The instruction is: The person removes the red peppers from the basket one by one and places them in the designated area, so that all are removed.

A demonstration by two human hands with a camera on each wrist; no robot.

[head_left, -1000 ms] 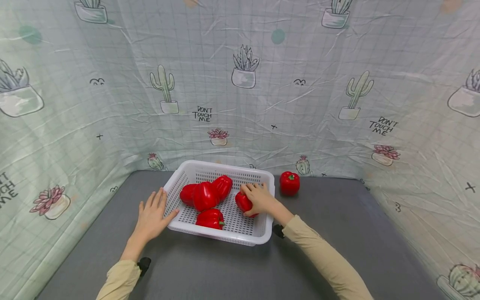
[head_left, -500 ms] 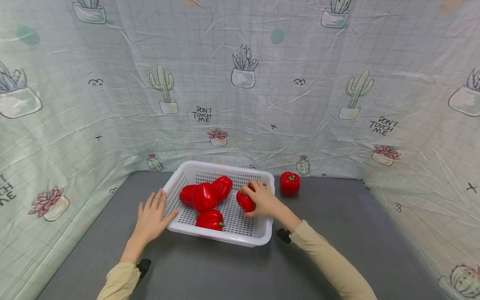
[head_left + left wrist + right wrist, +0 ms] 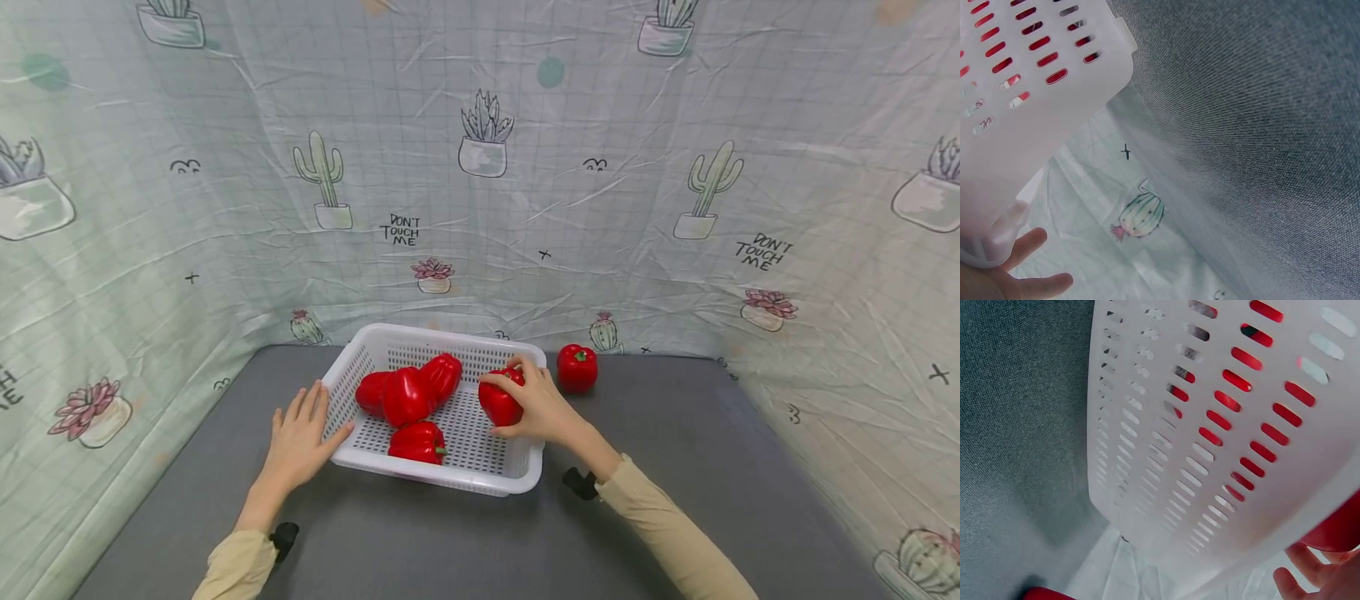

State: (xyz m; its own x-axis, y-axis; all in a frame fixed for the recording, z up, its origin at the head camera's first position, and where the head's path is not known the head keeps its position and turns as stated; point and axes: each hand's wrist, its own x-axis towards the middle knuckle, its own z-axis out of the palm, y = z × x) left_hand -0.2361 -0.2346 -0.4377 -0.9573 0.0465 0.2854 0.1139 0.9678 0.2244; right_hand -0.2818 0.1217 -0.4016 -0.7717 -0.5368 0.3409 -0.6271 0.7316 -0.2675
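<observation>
A white slotted plastic basket (image 3: 480, 481) stands on the grey table. My right hand (image 3: 546, 404) grips a red bell pepper (image 3: 499, 402) inside its right end, fingers over the top and thumb at the near side. In the right wrist view, part of that pepper (image 3: 1337, 529) shows above the rim beside my fingers (image 3: 1310, 567). My left hand (image 3: 298, 437) rests with straight fingers on the basket's left rim; in the left wrist view two fingers (image 3: 1025, 247) touch the corner. Several more red bell peppers (image 3: 407, 397) lie in the basket's left half, one (image 3: 417, 442) near the front wall.
Another red bell pepper (image 3: 577, 368) stands upright on the table, just right of the basket. Behind and at both sides hangs a pale cloth (image 3: 555, 192) printed with cacti. The grey table (image 3: 420, 542) extends toward me and to the right.
My right hand has drawn the gripped pepper slightly up and to the right, and more of the pepper shows. My left hand keeps its place on the rim.
</observation>
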